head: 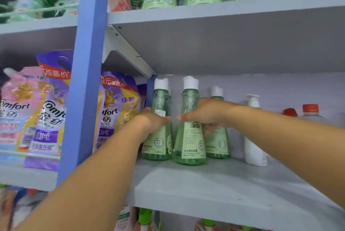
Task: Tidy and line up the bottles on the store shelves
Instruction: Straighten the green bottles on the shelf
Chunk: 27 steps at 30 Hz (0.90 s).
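Lining up green bottles: my left hand (151, 122) is gripping the left bottle (157, 137), right hand (205, 113) gripping the middle bottle (189, 137); next, probably levelling both fronts

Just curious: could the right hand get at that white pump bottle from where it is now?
Probably yes. The right hand holds a green bottle, and the white pump bottle stands just beyond, with nothing in front.
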Each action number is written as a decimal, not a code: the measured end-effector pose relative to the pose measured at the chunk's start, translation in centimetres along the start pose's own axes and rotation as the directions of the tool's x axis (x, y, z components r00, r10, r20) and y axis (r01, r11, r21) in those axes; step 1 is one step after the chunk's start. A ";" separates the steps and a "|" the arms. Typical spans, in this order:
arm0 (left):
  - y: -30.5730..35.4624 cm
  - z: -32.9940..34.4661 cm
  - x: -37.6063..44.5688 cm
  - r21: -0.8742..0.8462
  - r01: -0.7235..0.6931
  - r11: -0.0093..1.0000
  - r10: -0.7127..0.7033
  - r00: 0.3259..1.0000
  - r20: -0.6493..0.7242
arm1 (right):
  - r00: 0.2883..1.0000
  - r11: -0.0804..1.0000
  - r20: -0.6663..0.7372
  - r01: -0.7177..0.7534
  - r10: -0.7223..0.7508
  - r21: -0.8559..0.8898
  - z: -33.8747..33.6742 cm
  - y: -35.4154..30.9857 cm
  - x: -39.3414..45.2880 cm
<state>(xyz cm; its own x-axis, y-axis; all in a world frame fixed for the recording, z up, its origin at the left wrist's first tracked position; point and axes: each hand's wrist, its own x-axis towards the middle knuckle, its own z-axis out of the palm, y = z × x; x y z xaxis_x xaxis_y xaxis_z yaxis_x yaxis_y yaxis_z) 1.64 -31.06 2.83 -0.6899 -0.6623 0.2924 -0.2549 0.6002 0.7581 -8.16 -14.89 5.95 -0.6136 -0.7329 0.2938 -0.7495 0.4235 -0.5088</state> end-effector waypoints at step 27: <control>-2.5 0.0 -3.3 0.398 0.061 0.915 -0.075 0.997 0.019 | 0.976 0.926 -0.207 0.134 -0.062 0.354 1.6 2.0 0.0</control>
<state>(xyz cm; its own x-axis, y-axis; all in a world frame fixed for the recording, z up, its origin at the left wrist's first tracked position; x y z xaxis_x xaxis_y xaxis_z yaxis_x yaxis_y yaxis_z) 4.52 -30.38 0.00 -0.6820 -0.6963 0.2236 -0.5449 0.6878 0.4796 -9.27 -14.88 3.69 -0.6041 -0.6316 0.4859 -0.6880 0.1056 -0.7180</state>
